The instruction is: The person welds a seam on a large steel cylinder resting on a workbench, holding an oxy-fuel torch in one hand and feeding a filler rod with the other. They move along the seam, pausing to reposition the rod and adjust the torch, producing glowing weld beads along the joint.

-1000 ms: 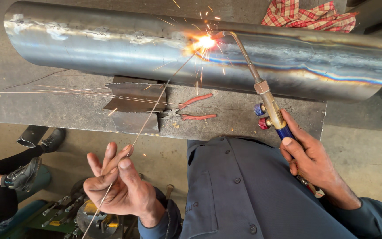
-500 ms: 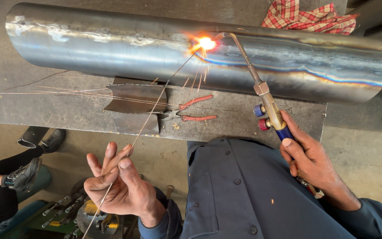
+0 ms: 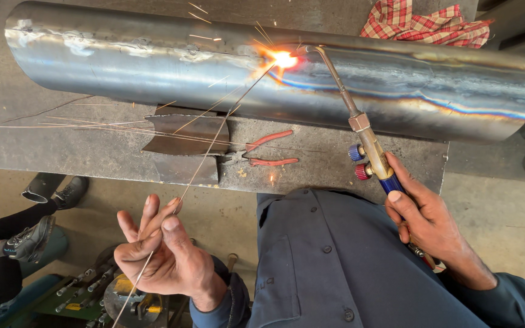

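Observation:
My right hand (image 3: pixel 425 220) grips the blue handle of a brass gas torch (image 3: pixel 366 140) with a red and a blue valve knob. Its bent tip reaches up to a bright flame (image 3: pixel 282 59) on the seam of a long curved steel sheet (image 3: pixel 153 67) lying across the bench. My left hand (image 3: pixel 159 249) pinches a thin filler rod (image 3: pixel 214 143) between thumb and fingers. The rod slants up and to the right, its far end in the glow. Sparks fly off around the flame.
Red-handled pliers (image 3: pixel 262 152) and a small bent metal scrap (image 3: pixel 183 133) lie on the steel bench plate (image 3: pixel 62 155), with spare thin rods (image 3: pixel 62 124) beside them. A checked red cloth (image 3: pixel 426 24) sits at the back right. Another person's black boots (image 3: pixel 37 218) and a tool tray (image 3: pixel 86 285) are at lower left.
The sparks have spread wider around the flame. Both hands, the torch and the rod stay nearly where they were.

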Motion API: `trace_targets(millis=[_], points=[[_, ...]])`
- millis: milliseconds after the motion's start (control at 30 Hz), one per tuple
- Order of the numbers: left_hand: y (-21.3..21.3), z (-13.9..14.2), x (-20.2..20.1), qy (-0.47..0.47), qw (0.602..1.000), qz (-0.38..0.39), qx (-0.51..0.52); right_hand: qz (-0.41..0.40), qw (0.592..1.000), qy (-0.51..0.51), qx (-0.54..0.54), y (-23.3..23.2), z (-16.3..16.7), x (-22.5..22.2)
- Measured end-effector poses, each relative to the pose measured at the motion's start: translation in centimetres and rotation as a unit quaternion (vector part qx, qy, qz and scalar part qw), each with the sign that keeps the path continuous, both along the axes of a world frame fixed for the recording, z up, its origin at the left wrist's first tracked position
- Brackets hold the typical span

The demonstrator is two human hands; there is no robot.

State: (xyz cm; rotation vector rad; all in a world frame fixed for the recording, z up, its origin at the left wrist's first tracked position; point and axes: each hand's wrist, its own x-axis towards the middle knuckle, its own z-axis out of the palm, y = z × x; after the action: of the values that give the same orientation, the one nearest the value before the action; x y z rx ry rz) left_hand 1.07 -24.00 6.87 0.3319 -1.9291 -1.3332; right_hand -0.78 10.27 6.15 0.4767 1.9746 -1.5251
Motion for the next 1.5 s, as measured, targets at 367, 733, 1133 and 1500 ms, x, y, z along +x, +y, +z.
trace_targets(millis=[367,733,1133,1500], points=[[0.05,-0.09,-0.31,0.003,1.000,-0.001,0.004,-0.008,1.000,-0.009,0.009,-0.26,-0.08,-0.08],[0.01,-0.11,-0.44,0.008,1.000,-0.004,0.006,0.000,1.000,0.001,-0.004,-0.11,-0.06,-0.12],[0.10,-0.01,-0.49,0.000,1.000,0.001,0.009,0.008,1.000,-0.007,0.005,-0.26,0.07,-0.43],[0.22,-0.18,-0.57,0.001,1.000,0.003,0.016,0.005,1.000,-0.015,0.013,-0.64,0.50,-0.63]])
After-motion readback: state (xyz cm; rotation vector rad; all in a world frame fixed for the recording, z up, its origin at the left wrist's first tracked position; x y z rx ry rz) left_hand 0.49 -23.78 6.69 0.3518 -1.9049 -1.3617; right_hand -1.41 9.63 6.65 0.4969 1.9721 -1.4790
